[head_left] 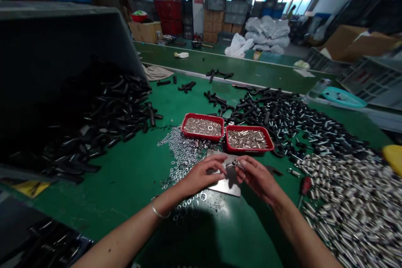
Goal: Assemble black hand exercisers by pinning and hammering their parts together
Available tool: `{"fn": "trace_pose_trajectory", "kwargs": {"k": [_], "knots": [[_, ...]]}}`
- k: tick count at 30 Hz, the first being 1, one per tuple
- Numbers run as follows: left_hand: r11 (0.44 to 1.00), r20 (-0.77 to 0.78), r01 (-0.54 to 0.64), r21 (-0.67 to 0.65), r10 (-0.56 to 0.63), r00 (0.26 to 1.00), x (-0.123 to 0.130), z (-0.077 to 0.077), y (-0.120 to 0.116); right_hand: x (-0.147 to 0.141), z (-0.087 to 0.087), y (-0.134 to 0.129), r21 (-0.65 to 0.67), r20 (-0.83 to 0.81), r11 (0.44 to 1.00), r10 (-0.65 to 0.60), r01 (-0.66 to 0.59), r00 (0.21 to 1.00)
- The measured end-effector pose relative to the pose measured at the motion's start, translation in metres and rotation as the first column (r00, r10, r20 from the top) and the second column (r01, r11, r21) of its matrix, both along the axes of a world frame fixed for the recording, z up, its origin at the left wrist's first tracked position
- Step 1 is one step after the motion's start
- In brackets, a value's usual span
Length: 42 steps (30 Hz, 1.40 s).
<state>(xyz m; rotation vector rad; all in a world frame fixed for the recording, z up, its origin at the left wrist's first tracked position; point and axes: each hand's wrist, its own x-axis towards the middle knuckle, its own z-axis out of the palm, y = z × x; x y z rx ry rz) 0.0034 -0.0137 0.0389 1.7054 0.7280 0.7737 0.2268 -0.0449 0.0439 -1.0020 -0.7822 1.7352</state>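
Note:
My right hand (256, 176) pinches a small shiny metal part with a coiled spring (231, 164) between thumb and fingers. Just left of it is my left hand (204, 173), a bracelet on its wrist, its fingers spread and holding nothing that I can see. Both hands are over a flat metal plate (230, 187) lying on the green table. Beyond the plate stand two red trays: the left tray (202, 137) has tiny metal pieces in it, the right tray (249, 150) small metal pins. Fingers partly hide the held part.
Loose metal rings (185, 150) are scattered left of the plate. Metal cylinders (345, 201) heap at the right beside a red-handled screwdriver (305, 186). Black parts with metal pins (282, 113) pile behind them. A large grey bin (122, 29) spills black handles (116, 104) at the left.

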Motion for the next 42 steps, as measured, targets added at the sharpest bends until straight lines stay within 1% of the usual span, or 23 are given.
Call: {"fn": "trace_pose_trajectory", "kwargs": {"k": [3, 5, 6, 7, 9, 11, 12, 13, 14, 15, 16, 17, 18, 19, 21, 23, 24, 26, 28, 31, 35, 39, 42], "knots": [[0.998, 0.012, -0.023, -0.052, 0.024, 1.000, -0.001, 0.002, -0.002, -0.017, -0.003, 0.004, -0.018, 0.006, 1.000, 0.009, -0.009, 1.000], [0.984, 0.073, -0.017, -0.179, 0.031, 0.997, -0.001, -0.001, -0.007, -0.021, -0.006, 0.007, 0.026, 0.099, 0.999, 0.020, -0.023, 0.995], [0.966, 0.120, 0.017, -0.259, 0.015, 0.993, -0.001, -0.002, -0.009, -0.021, -0.009, 0.008, 0.053, 0.178, 0.998, 0.032, -0.042, 0.983], [0.941, 0.170, 0.065, -0.333, -0.007, 0.985, -0.001, -0.004, -0.010, -0.021, -0.013, 0.010, 0.083, 0.281, 0.995, 0.032, -0.057, 0.959], [0.894, 0.244, 0.122, -0.430, -0.014, 0.970, -0.005, -0.008, -0.009, -0.021, -0.021, 0.012, 0.152, 0.502, 0.987, -0.026, -0.058, 0.865], [0.893, 0.246, 0.050, -0.447, 0.068, 0.967, -0.012, -0.013, -0.001, -0.022, -0.027, 0.014, 0.218, 0.623, 0.976, -0.120, -0.024, 0.773], [0.909, 0.213, -0.035, -0.415, 0.134, 0.968, -0.017, -0.016, 0.004, -0.023, -0.028, 0.013, 0.231, 0.627, 0.973, -0.148, -0.001, 0.765], [0.929, 0.156, -0.144, -0.340, 0.207, 0.966, -0.024, -0.019, 0.010, -0.024, -0.028, 0.013, 0.223, 0.600, 0.975, -0.153, 0.019, 0.785], [0.939, 0.083, -0.262, -0.222, 0.286, 0.955, -0.030, -0.021, 0.015, -0.025, -0.027, 0.011, 0.203, 0.549, 0.979, -0.141, 0.033, 0.824], [0.927, 0.006, -0.367, -0.073, 0.369, 0.930, -0.037, -0.023, 0.019, -0.027, -0.026, 0.010, 0.182, 0.486, 0.982, -0.130, 0.045, 0.864], [0.896, -0.061, -0.437, 0.076, 0.442, 0.895, -0.043, -0.024, 0.021, -0.029, -0.024, 0.008, 0.171, 0.425, 0.984, -0.125, 0.056, 0.897], [0.861, -0.110, -0.470, 0.192, 0.495, 0.862, -0.048, -0.025, 0.021, -0.031, -0.023, 0.005, 0.166, 0.379, 0.984, -0.118, 0.058, 0.918], [0.839, -0.141, -0.481, 0.254, 0.524, 0.840, -0.051, -0.026, 0.019, -0.034, -0.022, 0.003, 0.166, 0.348, 0.985, -0.106, 0.050, 0.931], [0.835, -0.156, -0.484, 0.261, 0.532, 0.832, -0.052, -0.026, 0.014, -0.037, -0.023, 0.000, 0.162, 0.329, 0.986, -0.083, 0.031, 0.941], [0.866, -0.149, -0.476, 0.153, 0.497, 0.855, -0.049, -0.026, 0.002, -0.043, -0.027, -0.004, 0.134, 0.312, 0.991, -0.015, -0.029, 0.950], [0.885, -0.093, -0.462, -0.054, 0.456, 0.885, -0.041, -0.026, -0.010, -0.048, -0.033, -0.007, 0.087, 0.295, 0.993, 0.047, -0.076, 0.954], [0.881, -0.057, -0.442, -0.171, 0.439, 0.897, -0.037, -0.026, -0.014, -0.051, -0.036, -0.009, 0.066, 0.276, 0.995, 0.060, -0.081, 0.959], [0.843, 0.013, -0.384, -0.376, 0.419, 0.908, -0.030, -0.026, -0.020, -0.055, -0.041, -0.011, 0.039, 0.227, 0.997, 0.061, -0.072, 0.972], [0.801, 0.059, -0.335, -0.497, 0.416, 0.907, -0.027, -0.026, -0.022, -0.059, -0.044, -0.014, 0.024, 0.182, 0.998, 0.046, -0.051, 0.982], [0.761, 0.104, -0.302, -0.574, 0.433, 0.895, -0.025, -0.026, -0.025, -0.063, -0.044, -0.021, 0.022, 0.170, 1.000, 0.015, -0.019, 0.985], [0.725, 0.101, -0.292, -0.623, 0.446, 0.889, -0.020, -0.024, -0.033, -0.066, -0.033, -0.028, 0.077, 0.237, 0.997, -0.017, -0.002, 0.971], [0.713, 0.100, -0.268, -0.648, 0.428, 0.898, -0.013, -0.018, -0.041, -0.063, -0.024, -0.030, 0.098, 0.293, 0.995, -0.020, -0.009, 0.956], [0.711, 0.122, -0.216, -0.669, 0.392, 0.912, -0.008, -0.013, -0.044, -0.056, -0.028, -0.030, 0.089, 0.255, 0.995, 0.028, -0.053, 0.967]]}}
